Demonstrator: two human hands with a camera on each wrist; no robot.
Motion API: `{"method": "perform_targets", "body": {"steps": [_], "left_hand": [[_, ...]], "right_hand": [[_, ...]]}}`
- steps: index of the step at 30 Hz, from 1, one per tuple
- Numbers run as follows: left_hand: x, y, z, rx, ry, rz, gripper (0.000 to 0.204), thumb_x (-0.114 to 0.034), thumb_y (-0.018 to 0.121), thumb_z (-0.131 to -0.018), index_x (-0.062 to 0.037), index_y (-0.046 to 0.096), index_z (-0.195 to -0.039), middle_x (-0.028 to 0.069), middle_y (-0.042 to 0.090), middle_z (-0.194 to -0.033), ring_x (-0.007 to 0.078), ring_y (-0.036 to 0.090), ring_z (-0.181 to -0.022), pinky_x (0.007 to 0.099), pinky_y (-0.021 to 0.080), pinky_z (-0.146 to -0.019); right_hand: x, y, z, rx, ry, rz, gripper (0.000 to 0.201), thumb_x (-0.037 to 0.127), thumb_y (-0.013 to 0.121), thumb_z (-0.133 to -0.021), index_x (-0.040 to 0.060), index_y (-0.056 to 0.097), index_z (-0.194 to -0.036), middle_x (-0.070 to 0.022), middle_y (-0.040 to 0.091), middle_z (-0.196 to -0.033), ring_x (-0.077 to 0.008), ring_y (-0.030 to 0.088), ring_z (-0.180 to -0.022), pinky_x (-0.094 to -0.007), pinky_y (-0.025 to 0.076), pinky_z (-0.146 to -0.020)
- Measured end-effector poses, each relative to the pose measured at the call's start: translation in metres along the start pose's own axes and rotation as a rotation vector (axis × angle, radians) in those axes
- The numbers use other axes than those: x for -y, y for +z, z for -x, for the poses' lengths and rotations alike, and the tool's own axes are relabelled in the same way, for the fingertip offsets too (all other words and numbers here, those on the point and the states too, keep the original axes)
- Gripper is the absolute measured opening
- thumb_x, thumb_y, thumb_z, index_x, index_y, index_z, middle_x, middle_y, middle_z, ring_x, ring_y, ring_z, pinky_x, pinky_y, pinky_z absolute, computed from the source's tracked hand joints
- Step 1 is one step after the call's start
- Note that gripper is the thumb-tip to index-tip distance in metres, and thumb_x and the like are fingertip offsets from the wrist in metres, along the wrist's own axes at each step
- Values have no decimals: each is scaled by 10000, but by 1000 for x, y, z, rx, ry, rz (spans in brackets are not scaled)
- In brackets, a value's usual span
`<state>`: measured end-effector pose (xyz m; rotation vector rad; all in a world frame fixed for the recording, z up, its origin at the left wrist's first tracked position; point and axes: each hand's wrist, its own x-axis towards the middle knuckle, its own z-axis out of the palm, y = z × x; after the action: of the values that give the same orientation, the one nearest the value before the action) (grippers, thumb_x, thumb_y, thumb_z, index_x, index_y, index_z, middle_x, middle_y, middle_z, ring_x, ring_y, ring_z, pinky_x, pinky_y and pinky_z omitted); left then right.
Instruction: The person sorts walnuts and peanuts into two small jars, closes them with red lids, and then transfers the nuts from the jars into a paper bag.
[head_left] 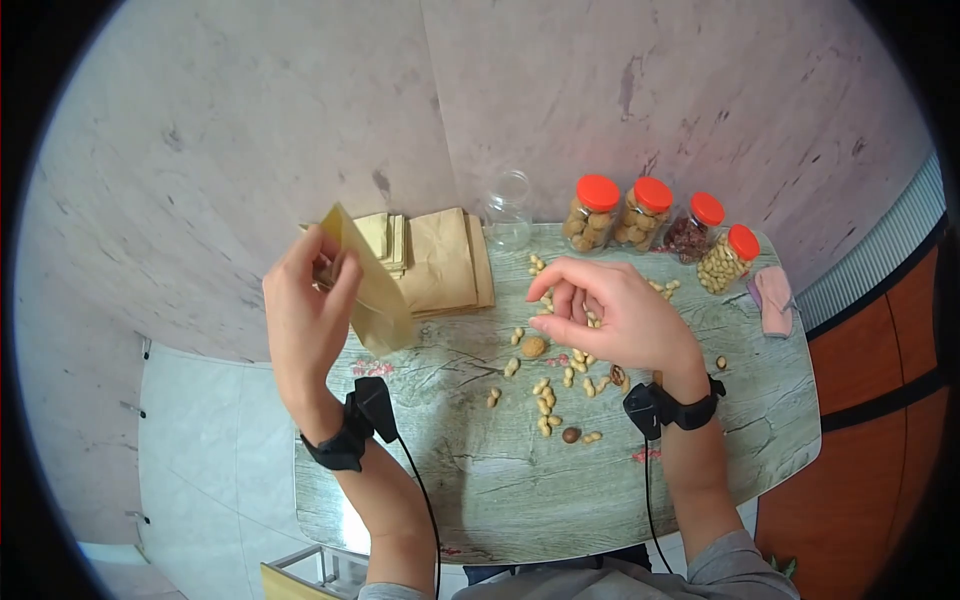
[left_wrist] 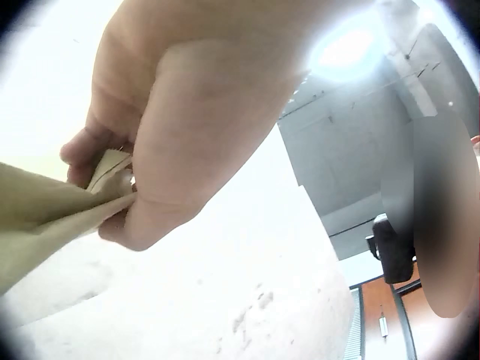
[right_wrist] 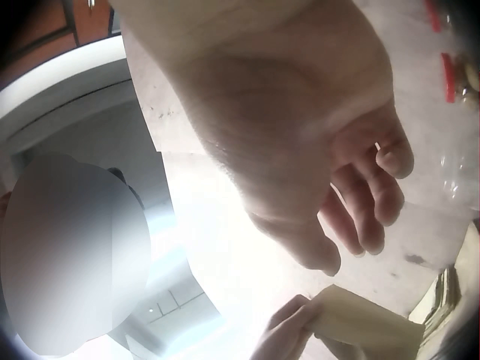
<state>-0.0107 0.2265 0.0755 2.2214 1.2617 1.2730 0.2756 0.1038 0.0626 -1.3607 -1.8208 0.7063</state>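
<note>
My left hand (head_left: pixel 305 300) pinches a yellowish paper bag (head_left: pixel 376 308) near its top edge, raised above the left side of the table. The left wrist view shows the bag's paper (left_wrist: pixel 45 217) creased between thumb and fingers. My right hand (head_left: pixel 632 318) hovers over the scattered nuts with its fingers loosely bent and nothing in them. Unshelled peanuts (head_left: pixel 545 400) lie below and around it, along with a walnut (head_left: pixel 534 347) and a dark round nut (head_left: pixel 571 435). In the right wrist view, the bag (right_wrist: pixel 367 321) appears beyond the right hand's fingertips.
Brown paper bags (head_left: pixel 440 262) and smaller yellowish bags (head_left: pixel 374 233) are stacked at the back left. Beside them stands a clear jar (head_left: pixel 509 215). Several red-lidded jars of nuts (head_left: pixel 588 220) line the back right, near a pink cloth (head_left: pixel 774 302). A wall rises behind the table (head_left: pixel 480 490).
</note>
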Motion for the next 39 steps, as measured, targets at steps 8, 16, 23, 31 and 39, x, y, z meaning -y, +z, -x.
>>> {"method": "perform_targets", "body": {"steps": [8,16,23,31,39], "left_hand": [[34,40,-14,-214,-200,-116,275,-221,734,-969,36,649,-922,75,632,-720,126,566,-676,297,479,-653],[22,43,-12,-118,-198,-121,249,-217,724,-984,28,715,-1027,148,782,-917,204,762,-823,323,574,-757],[1,37,-7,-195,-107,-169,192,-172,706,-992,15,705,-1038,117,767,-928,190,701,-757,325,549,-709],[-75,35,13,-38,118,244,157,-82,751,-931,6,655,-843,32,641,-705,119,546,-641,267,404,-618],[-90,37,26,108,174,171,392,-78,774,-910,-7,492,-647,24,461,-555,144,364,-553,333,288,-566]], "right_hand": [[1,-4,1,34,-1,-5,225,177,795,-919,53,678,-1065,-20,655,-722,-118,620,-626,-293,467,-591],[2,-10,5,70,-22,48,246,235,784,-927,60,656,-1044,-42,647,-713,-172,639,-645,-333,493,-613],[-2,-15,6,54,-43,45,241,234,791,-926,56,691,-1055,-39,700,-721,-140,669,-636,-295,494,-595],[2,-25,13,-14,-42,10,223,218,767,-937,46,670,-1042,-43,653,-690,-150,648,-622,-319,483,-581],[-6,-36,16,-102,-38,-5,148,162,768,-930,49,702,-997,-11,661,-698,-106,613,-625,-279,468,-598]]}}
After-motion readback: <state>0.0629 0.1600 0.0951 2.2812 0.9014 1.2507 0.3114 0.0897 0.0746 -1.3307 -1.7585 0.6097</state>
